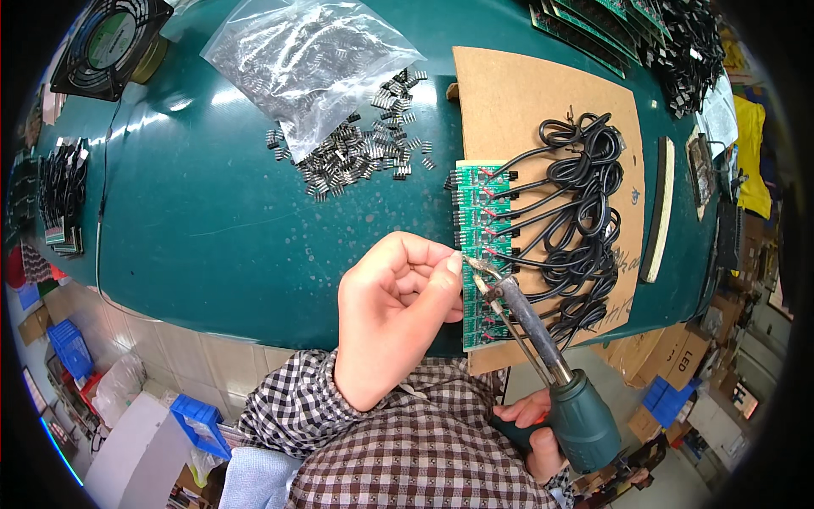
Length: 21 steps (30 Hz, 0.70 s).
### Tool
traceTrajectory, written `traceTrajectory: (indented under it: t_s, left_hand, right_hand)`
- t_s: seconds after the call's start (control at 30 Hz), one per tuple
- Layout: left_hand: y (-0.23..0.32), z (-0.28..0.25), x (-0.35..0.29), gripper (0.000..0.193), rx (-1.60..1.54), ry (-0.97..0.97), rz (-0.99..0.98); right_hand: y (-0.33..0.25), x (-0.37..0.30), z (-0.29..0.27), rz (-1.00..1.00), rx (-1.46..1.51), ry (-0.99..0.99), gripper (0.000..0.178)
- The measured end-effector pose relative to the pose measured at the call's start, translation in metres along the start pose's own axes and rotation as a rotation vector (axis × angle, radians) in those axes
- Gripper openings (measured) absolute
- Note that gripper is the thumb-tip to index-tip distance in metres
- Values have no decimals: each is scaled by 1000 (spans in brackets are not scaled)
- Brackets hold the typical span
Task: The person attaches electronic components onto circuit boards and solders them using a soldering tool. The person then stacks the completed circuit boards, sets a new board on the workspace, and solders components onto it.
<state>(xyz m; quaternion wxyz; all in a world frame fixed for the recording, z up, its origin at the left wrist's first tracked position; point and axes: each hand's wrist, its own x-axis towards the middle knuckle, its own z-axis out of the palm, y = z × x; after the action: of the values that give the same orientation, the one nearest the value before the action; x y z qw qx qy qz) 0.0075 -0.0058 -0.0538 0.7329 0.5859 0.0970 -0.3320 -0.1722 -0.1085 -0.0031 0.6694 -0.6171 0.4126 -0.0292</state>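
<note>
A green circuit board strip (469, 301) lies along the left edge of a brown cardboard sheet (500, 85). Black cables (585, 195) with coiled ends run from its right side, and black pin headers (455, 193) line the upper part of its left edge. My left hand (394, 310) is closed in a pinch at the middle of that left edge; what its fingertips hold is too small and hidden to name. Below the board, my right hand (543, 450) grips a green soldering gun (585, 420), whose metal tip reaches the board close to my left fingertips.
Loose pin headers (365, 153) are heaped beside a clear plastic bag (309, 64) full of more. A black fan (110, 47) stands at the far left, cable bundles (64, 191) below it. More boards (585, 30) and cables occupy the far right. A pale strip (658, 212) lies right of the cardboard.
</note>
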Motion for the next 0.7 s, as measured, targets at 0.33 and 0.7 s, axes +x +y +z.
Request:
traceTrajectory:
  t_s: [0.33,0.7]
  left_hand:
    - [1,1,0,10,-1,1,4]
    - [-2,0,0,11,4,0,5]
  right_hand:
    - [5,-2,-6,-6,14,-40,51]
    - [6,-2,-5,-19,73,-4,49]
